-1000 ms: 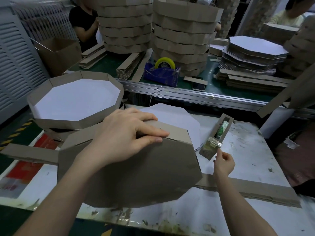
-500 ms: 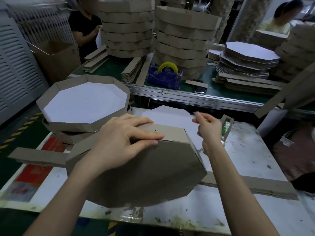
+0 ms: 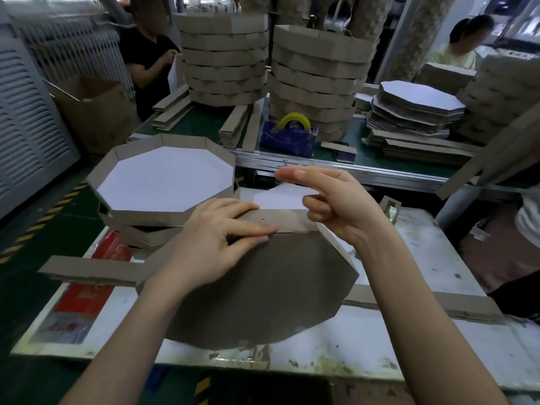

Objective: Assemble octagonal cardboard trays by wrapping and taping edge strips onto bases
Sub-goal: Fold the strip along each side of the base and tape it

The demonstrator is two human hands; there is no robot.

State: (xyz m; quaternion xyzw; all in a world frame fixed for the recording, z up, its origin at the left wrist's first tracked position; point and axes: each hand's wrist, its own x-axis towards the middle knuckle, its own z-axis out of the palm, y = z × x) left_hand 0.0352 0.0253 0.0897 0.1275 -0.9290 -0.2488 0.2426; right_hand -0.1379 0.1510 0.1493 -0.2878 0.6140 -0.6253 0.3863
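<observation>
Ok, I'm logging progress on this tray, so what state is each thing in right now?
base, tilted up, brown side toward camera.
edge strip, partly wrapped, left end sticking out loose.
left hand, pinching the edge strip onto the base's top edge.
right hand, raised, forefinger straight; any tape unseen.
finished tray, walls complete, white side up.
yellow tape roll, seated in its blue holder.

Both our hands up, close together

Our left hand [image 3: 222,244] comes in on a slanting forearm, fingers laid over the edge strip [image 3: 289,222] and thumb set against it from the near side, pinching it. Our right hand [image 3: 336,206] hovers just beside, wrist raised, forefinger stretched leftward and the other fingers curled. We cannot tell whether it holds anything.
</observation>
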